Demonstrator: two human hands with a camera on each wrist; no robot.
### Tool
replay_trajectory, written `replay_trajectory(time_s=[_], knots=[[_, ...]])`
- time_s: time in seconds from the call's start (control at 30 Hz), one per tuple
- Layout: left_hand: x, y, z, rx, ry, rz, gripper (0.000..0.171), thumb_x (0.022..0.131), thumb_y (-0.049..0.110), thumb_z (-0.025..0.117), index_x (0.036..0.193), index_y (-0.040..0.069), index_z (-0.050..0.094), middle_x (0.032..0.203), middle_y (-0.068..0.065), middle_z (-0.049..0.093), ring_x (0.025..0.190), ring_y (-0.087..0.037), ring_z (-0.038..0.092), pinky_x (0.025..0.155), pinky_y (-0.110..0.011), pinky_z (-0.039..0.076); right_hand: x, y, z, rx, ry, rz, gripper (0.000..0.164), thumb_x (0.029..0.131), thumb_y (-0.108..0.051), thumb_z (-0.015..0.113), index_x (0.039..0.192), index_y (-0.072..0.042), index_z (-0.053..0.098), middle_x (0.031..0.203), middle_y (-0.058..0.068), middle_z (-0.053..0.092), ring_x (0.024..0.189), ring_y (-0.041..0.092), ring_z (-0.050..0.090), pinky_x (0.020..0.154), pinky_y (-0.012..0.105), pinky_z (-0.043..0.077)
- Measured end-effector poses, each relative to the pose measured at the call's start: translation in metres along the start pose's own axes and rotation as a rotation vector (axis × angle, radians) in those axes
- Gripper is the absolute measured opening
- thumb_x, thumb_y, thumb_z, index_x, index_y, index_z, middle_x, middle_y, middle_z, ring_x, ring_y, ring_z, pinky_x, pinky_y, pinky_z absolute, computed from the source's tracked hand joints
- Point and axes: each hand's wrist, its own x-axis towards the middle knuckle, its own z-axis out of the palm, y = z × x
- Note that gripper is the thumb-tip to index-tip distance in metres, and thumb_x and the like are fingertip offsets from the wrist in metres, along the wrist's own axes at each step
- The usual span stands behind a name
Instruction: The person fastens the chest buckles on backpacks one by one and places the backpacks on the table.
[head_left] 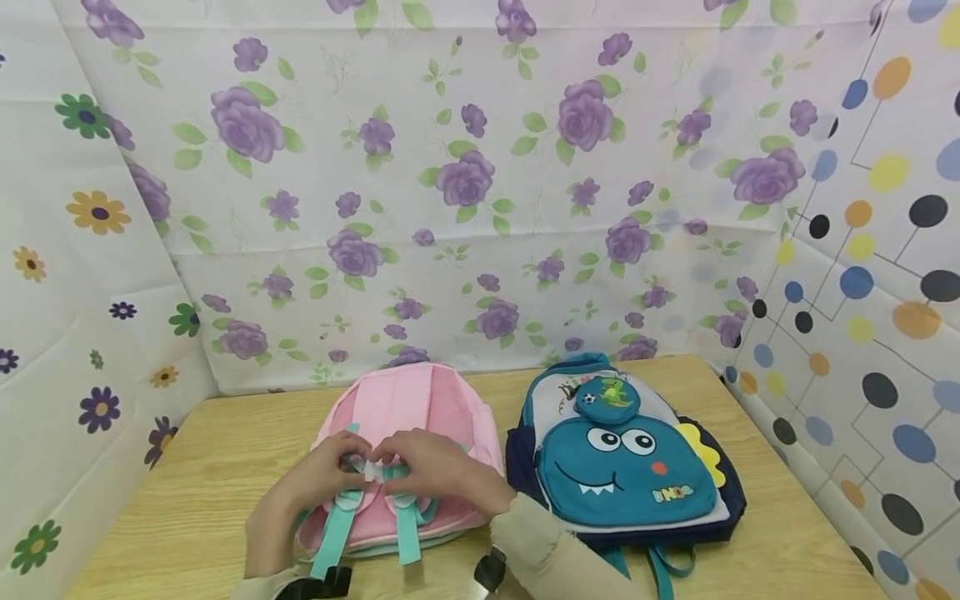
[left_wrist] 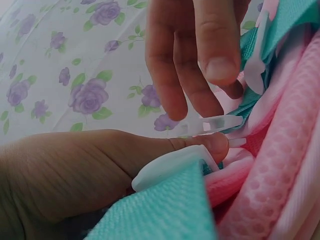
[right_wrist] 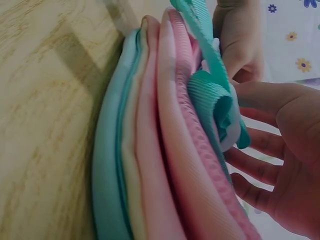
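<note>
A pink backpack (head_left: 390, 400) lies on the table with its mesh back panel and teal straps (head_left: 408, 529) facing up. Over its lower half, my left hand (head_left: 318, 475) pinches a whitish plastic buckle (head_left: 371, 472) between thumb and fingers. The left wrist view shows this clear buckle (left_wrist: 212, 124) just above the left thumb. From the other side my right hand (head_left: 435, 468) curls round the buckle's other end, by a short teal strap (head_left: 395, 473). In the right wrist view, straps partly hide the right hand's (right_wrist: 285, 145) fingertips.
A blue dinosaur backpack (head_left: 626, 467) lies front up to the right of the pink one, its teal straps trailing toward the near edge. A round teal pouch (head_left: 607, 400) sits on it. The wooden table (head_left: 225, 450) meets patterned cloth walls (head_left: 465, 283) behind and at both sides.
</note>
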Motion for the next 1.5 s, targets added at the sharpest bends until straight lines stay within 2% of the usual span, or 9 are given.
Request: replay_trajectory(time_s=[0.23,0.63,0.87,1.07,1.2,1.37,1.5], knots=[[0.0,-0.003,0.001,0.002,0.0,0.006,0.028,0.08,0.022,0.082,0.101,0.011,0.068,0.105,-0.004,0.061,0.095,-0.019,0.053,0.082,-0.029,0.046,0.003,0.0,0.011,-0.012,0.041,0.046,0.035,0.088,-0.034,0.075,0.121,-0.026,0.065,0.108,-0.01,0.068,0.09,-0.001,0.06,0.071,0.015,0.047],[0.0,0.0,0.001,0.009,0.006,0.041,0.026,0.082,0.022,0.08,0.103,0.011,0.069,0.108,-0.005,0.062,0.097,-0.02,0.055,0.084,-0.029,0.047,0.009,0.0,0.023,-0.021,0.092,0.107,0.028,0.092,-0.039,0.071,0.116,-0.027,0.061,0.103,-0.012,0.068,0.091,-0.001,0.06,0.072,0.016,0.049],[0.001,0.001,0.001,-0.004,-0.008,0.011,0.026,0.083,0.024,0.079,0.103,0.011,0.068,0.11,-0.007,0.06,0.09,-0.019,0.053,0.08,-0.026,0.046,0.007,-0.002,0.02,-0.011,0.113,0.115,0.027,0.092,-0.035,0.071,0.115,-0.027,0.06,0.1,-0.012,0.065,0.085,-0.003,0.057,0.07,0.016,0.047],[0.001,0.001,-0.001,0.017,-0.006,0.013,0.021,0.085,0.022,0.078,0.1,0.012,0.067,0.106,-0.006,0.06,0.089,-0.019,0.053,0.078,-0.024,0.045,0.0,-0.001,0.017,0.062,0.142,0.107,0.026,0.093,-0.031,0.071,0.115,-0.026,0.06,0.101,-0.011,0.064,0.084,-0.002,0.057,0.072,0.014,0.046],[-0.001,0.003,-0.003,0.026,-0.001,-0.001,0.019,0.085,0.02,0.077,0.101,0.013,0.068,0.107,-0.005,0.061,0.092,-0.019,0.054,0.079,-0.027,0.046,-0.005,0.0,0.013,0.09,0.183,0.084,0.025,0.092,-0.026,0.071,0.114,-0.024,0.06,0.1,-0.01,0.064,0.084,-0.001,0.059,0.071,0.013,0.046],[-0.003,0.006,-0.004,0.024,0.004,-0.037,0.024,0.084,0.021,0.079,0.105,0.012,0.069,0.105,-0.003,0.066,0.097,-0.019,0.059,0.083,-0.034,0.049,-0.009,0.002,0.01,0.092,0.212,0.072,0.025,0.092,-0.025,0.071,0.114,-0.023,0.062,0.098,-0.009,0.064,0.083,0.0,0.059,0.069,0.013,0.045],[-0.004,0.009,-0.003,0.029,0.007,-0.061,0.026,0.083,0.019,0.079,0.106,0.01,0.07,0.101,-0.002,0.069,0.095,-0.018,0.061,0.081,-0.032,0.049,-0.011,0.006,0.009,0.102,0.219,0.059,0.024,0.091,-0.025,0.072,0.113,-0.022,0.062,0.097,-0.009,0.064,0.084,0.001,0.06,0.071,0.013,0.045]])
